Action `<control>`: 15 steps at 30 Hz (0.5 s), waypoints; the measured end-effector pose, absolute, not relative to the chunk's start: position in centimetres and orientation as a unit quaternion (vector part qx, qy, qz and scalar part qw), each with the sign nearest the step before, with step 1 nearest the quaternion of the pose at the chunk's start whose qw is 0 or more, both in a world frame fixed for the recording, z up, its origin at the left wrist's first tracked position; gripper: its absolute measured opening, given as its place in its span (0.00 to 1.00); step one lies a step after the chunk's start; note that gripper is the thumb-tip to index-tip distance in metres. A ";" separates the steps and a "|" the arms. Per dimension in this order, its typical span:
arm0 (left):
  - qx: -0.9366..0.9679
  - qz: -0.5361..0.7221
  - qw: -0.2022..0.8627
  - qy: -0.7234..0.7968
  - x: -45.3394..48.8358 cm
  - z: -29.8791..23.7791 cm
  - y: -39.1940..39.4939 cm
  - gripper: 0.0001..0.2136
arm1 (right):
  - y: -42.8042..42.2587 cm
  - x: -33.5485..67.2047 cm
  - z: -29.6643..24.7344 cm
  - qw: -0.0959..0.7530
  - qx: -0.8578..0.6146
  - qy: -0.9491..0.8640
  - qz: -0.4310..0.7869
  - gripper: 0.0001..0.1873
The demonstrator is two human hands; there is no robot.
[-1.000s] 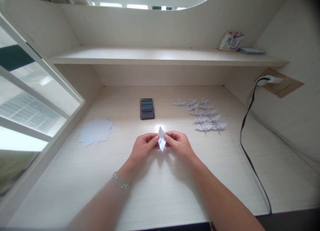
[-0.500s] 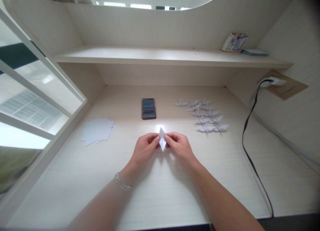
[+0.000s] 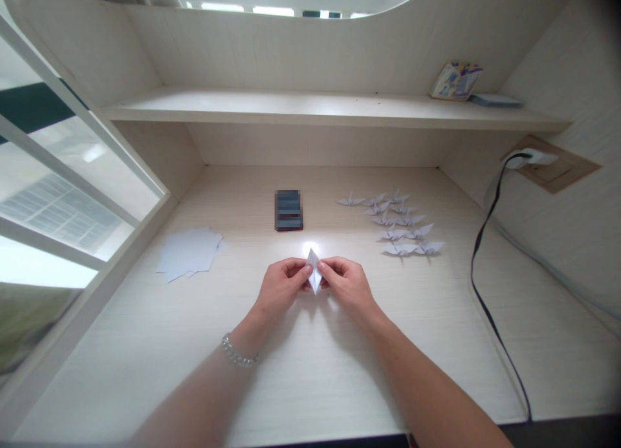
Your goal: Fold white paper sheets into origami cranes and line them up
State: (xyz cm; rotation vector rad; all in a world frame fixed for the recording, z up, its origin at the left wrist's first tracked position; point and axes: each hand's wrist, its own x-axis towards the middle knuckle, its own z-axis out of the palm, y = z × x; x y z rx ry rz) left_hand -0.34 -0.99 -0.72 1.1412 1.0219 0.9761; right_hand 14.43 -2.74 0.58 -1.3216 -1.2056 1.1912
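Between my hands is a small folded white paper (image 3: 314, 273), a narrow diamond with one point up and one down. My left hand (image 3: 285, 281) pinches its left edge with thumb and fingers. On the other edge, my right hand (image 3: 346, 282) grips it the same way. Both hands are closed, and the fingertips behind the paper are partly hidden. Several white paper cranes (image 3: 400, 233) stand in rows on the desk to the right. Loose white paper sheets (image 3: 189, 253) lie in an overlapping pile on the left.
A dark, pixelated rectangular object (image 3: 288, 210) lies beyond my hands. A black cable (image 3: 478, 267) runs from a wall socket (image 3: 553, 165) down the desk's right side. Above the desk's back is a shelf (image 3: 272, 105) with a colourful packet (image 3: 456, 81). A white railing (image 3: 92, 254) borders the left.
Almost nothing differs. Both hands keep their pinch on the folded paper, which has turned or shifted very slightly.
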 end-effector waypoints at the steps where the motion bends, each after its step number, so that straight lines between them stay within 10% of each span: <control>1: 0.494 0.426 0.614 0.445 -0.3 -0.7 -1.0 0.12 | -2.7 14.4 0.7 0.473 -0.544 -0.493 0.487 0.13; 15: 0.472 0.432 0.627 0.445 -0.3 0.0 -1.2 0.12 | -2.8 14.3 0.8 0.466 -0.535 -0.503 0.494 0.13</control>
